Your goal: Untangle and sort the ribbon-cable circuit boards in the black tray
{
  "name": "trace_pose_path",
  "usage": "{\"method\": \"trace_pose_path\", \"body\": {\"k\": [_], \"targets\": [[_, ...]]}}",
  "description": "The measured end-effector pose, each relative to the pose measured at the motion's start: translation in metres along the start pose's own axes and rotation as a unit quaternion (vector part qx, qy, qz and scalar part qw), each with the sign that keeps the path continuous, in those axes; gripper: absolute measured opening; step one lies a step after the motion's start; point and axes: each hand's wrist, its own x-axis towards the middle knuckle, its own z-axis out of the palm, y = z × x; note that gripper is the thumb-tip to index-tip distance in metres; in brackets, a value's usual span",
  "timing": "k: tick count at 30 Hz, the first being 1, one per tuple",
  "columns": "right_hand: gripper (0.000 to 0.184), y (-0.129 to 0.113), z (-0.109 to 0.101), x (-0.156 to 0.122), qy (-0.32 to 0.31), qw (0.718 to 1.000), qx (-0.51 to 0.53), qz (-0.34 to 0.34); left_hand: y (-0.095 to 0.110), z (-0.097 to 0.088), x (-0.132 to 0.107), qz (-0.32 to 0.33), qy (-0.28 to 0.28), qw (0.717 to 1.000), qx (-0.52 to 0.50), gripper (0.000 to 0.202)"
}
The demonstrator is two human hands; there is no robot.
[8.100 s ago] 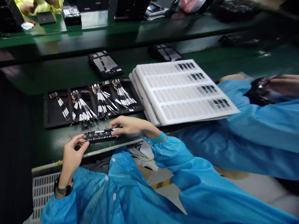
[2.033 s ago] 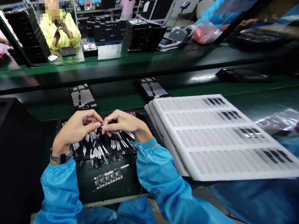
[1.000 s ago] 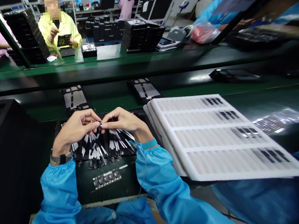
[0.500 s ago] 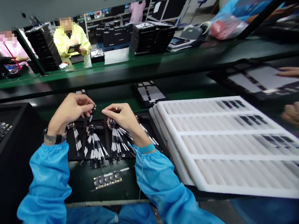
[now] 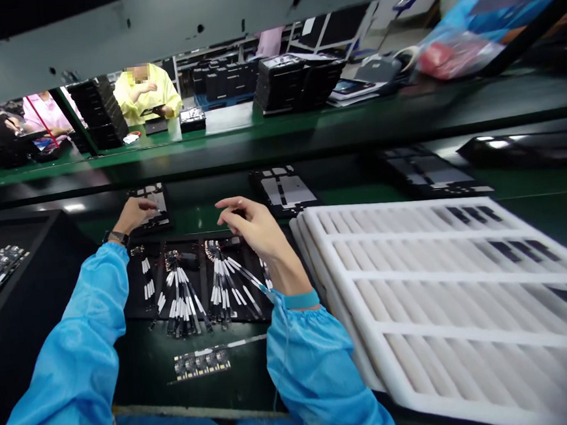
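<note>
Left hand (image 5: 135,214) far left, fingers curled onto left edge of flat black device panel with grey patches (image 5: 157,201) on green belt (image 5: 191,217); firmness of hold unclear. Right hand (image 5: 252,227) half-open, nothing seen in it, over black tray of white-tipped ribbon cables (image 5: 136,301). Panel likely light, stiff, fragile: hold by edges.

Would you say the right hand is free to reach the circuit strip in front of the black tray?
Probably yes: the right hand hovers over the black tray, and the circuit strip lies uncovered just nearer the person.
</note>
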Motion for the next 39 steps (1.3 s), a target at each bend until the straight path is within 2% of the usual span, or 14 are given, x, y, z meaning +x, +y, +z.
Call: {"method": "trace_pose_path", "body": {"k": [6,9,11,13,16,17,19,21,22,24,27,30,34,39], "targets": [[0.037,0.008,-0.003,-0.001,-0.092,0.995,0.033,0.015,-0.037,0.009,-0.015,-0.026,0.027,0.999,0.036,0.009],[0.038,0.008,-0.003,-0.002,-0.104,0.993,0.060,0.017,-0.032,0.001,-0.024,-0.025,0.049,0.998,0.039,0.013],[0.041,0.007,-0.004,-0.004,-0.103,0.993,0.065,0.013,-0.020,-0.008,-0.045,-0.024,0.069,0.997,0.037,0.016],[0.043,0.004,-0.007,-0.006,-0.103,0.993,0.065,0.005,0.000,-0.021,-0.085,-0.020,0.089,0.995,0.026,0.020],[0.045,-0.001,-0.010,-0.010,-0.116,0.991,0.059,-0.017,0.034,-0.044,-0.176,0.010,0.082,0.996,-0.016,0.022],[0.044,-0.002,-0.011,-0.012,-0.120,0.991,0.055,-0.023,0.043,-0.051,-0.209,0.015,0.041,0.999,-0.014,0.021],[0.041,-0.006,-0.010,-0.014,-0.128,0.991,0.043,-0.024,0.051,-0.056,-0.270,0.027,-0.126,0.992,-0.015,0.018],[0.038,-0.008,-0.007,-0.015,-0.136,0.990,0.034,-0.017,0.043,-0.045,-0.317,0.026,-0.254,0.967,-0.017,0.020],[0.036,-0.008,-0.004,-0.015,-0.142,0.989,0.031,-0.013,0.035,-0.033,-0.335,0.020,-0.268,0.963,-0.007,0.020],[0.035,-0.007,0.003,-0.015,-0.153,0.988,0.027,-0.006,0.016,-0.003,-0.359,0.020,-0.213,0.977,0.022,0.023],[0.032,-0.004,0.014,-0.015,-0.162,0.987,0.018,0.000,-0.007,0.044,-0.373,0.030,-0.117,0.991,0.060,0.033],[0.031,0.001,0.021,-0.015,-0.164,0.986,0.014,-0.002,-0.014,0.071,-0.374,0.045,-0.064,0.993,0.084,0.030],[0.038,0.008,0.024,-0.013,-0.156,0.988,0.020,0.001,-0.016,0.081,-0.372,0.040,-0.064,0.995,0.067,0.019],[0.047,0.014,0.024,-0.008,-0.151,0.988,0.016,0.016,-0.021,0.078,-0.365,-0.003,-0.125,0.992,-0.009,0.020]]}}
